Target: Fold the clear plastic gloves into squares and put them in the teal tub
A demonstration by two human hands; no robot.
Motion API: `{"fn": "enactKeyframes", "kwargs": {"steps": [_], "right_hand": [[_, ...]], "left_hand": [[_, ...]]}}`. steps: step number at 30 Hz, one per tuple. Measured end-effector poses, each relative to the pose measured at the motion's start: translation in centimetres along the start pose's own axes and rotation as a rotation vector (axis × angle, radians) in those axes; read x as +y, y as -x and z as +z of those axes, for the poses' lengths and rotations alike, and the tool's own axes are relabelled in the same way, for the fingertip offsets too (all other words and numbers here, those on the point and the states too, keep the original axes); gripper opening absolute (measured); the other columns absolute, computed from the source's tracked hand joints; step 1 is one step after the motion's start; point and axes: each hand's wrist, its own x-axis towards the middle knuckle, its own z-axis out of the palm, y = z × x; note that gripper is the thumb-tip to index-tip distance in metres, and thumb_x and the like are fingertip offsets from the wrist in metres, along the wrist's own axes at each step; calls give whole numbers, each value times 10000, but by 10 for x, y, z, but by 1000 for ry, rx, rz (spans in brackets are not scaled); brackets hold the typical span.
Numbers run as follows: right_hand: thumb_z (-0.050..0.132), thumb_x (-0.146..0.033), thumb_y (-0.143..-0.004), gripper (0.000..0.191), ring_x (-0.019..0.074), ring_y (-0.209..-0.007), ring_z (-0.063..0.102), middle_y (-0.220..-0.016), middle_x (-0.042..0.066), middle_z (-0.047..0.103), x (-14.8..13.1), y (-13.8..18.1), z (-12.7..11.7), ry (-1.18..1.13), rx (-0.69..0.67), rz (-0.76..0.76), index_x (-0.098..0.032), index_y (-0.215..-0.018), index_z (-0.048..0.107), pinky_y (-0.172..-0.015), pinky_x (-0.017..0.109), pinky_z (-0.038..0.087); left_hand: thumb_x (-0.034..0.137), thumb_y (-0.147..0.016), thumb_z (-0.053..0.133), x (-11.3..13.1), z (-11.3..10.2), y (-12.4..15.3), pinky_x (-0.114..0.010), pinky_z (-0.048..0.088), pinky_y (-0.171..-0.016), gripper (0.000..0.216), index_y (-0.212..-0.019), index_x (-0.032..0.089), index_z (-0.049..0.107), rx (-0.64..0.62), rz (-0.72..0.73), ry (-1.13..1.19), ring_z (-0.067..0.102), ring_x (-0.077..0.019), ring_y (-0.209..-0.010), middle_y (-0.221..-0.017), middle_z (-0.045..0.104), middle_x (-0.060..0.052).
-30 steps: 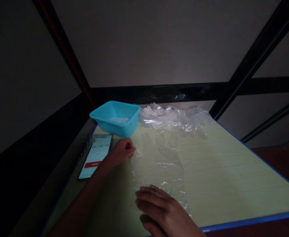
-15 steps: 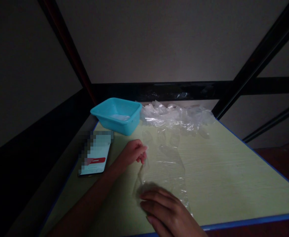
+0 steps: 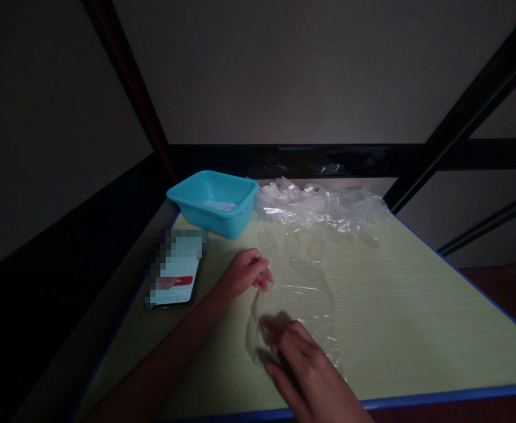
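Observation:
A clear disposable plastic glove [image 3: 306, 294] lies flat on the table, its finger shapes pointing away from me and its lower part crinkled. My left hand [image 3: 249, 273] is closed in a pinch at the glove's left edge, thumb against fingers. Over the glove's lower left side, my right hand [image 3: 302, 358] has its fingers apart and bent, with the fingertips near the raised left edge. Whether those fingertips touch the film is hard to make out. Behind the flat glove sits a heap of crumpled clear plastic gloves [image 3: 319, 208].
A turquoise plastic basin [image 3: 222, 222] with something pale inside stands at the back left. In front of it lies a phone [image 3: 176, 276] with a lit, partly blurred screen. The pale table [image 3: 394, 317] has a blue edge. Dark-framed panels rise behind and at the left.
My right hand has moved slightly away from me along the glove's left side, and its fingers have spread and bent. My left hand keeps its pinch. The view has shifted a little.

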Motion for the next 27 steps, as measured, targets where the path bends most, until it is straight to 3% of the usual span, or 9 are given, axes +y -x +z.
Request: {"fn": "enactKeyframes", "kwargs": {"steps": [8, 14, 22, 27], "right_hand": [[530, -189, -850, 307, 198, -1079, 510, -1129, 63, 635, -3, -4, -7, -8, -127, 15, -139, -1149, 575, -959, 311, 424], [522, -237, -863, 207, 192, -1043, 537, -1059, 34, 665, -1, -1, -6, 33, -160, -76, -183, -1023, 643, -953, 331, 407], [423, -201, -891, 239, 166, -761, 601, -760, 38, 667, 2, 9, -1, 67, 145, -139, -176, -807, 646, -767, 310, 483], [428, -184, -864, 238, 161, -678, 603, -676, 28, 640, 3, 8, -1, 115, 196, -124, -185, -726, 623, -714, 306, 490]], "left_hand": [[142, -775, 476, -5, 4, -7, -159, 331, -403, 200, -589, 167, 407, 1, -98, 13, 553, -77, -365, -474, 586, 39], [176, -770, 520, -9, 3, -8, -147, 338, -387, 218, -587, 166, 402, -37, -78, 16, 563, -76, -370, -491, 593, 40], [265, -809, 517, -12, 2, -10, -158, 398, -446, 211, -647, 160, 432, -68, -22, 31, 632, -99, -495, -631, 658, -9], [299, -819, 479, -9, -4, -7, -207, 455, -531, 200, -674, 163, 464, -77, 88, -63, 657, -139, -612, -711, 683, -48]]}}
